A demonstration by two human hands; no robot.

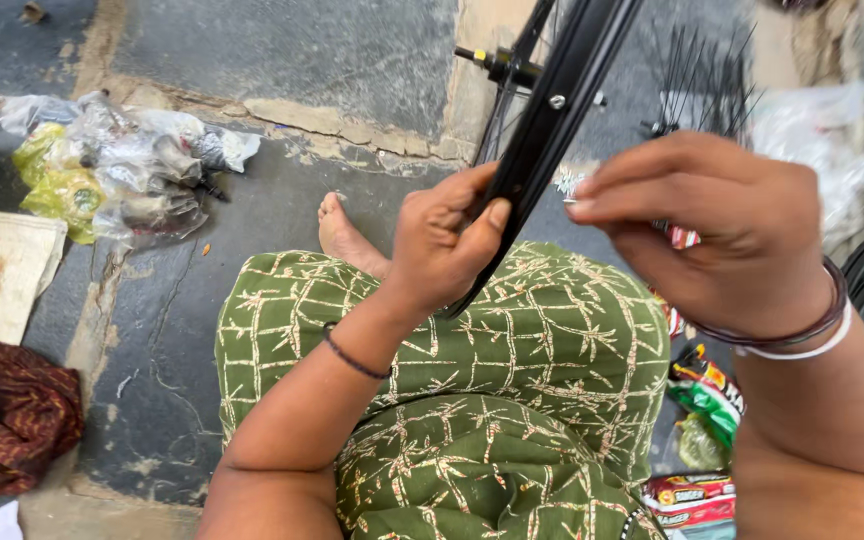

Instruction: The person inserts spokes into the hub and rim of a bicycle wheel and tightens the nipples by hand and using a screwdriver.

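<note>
At nine o'clock, crumpled plastic bags (117, 165) lie on the stone floor (152, 340). At centre, the left hand (447, 240) grips the black wheel rim (552, 120), which rises toward one o'clock above the green-clad lap (472, 400). Just right, the right hand (722, 225) touches the rim with narrowed fingers; what it holds I cannot tell. Loose spokes (702, 85) lie at one o'clock.

The black metal wheel rim (562, 95) looks smooth and glossy, with thin dark metal spokes (697, 85) beside it. The green patterned cloth (482, 400) over the lap is matt and woven. Crinkled clear plastic bags (117, 165) shine on the rough, cracked grey stone floor (292, 60).
</note>
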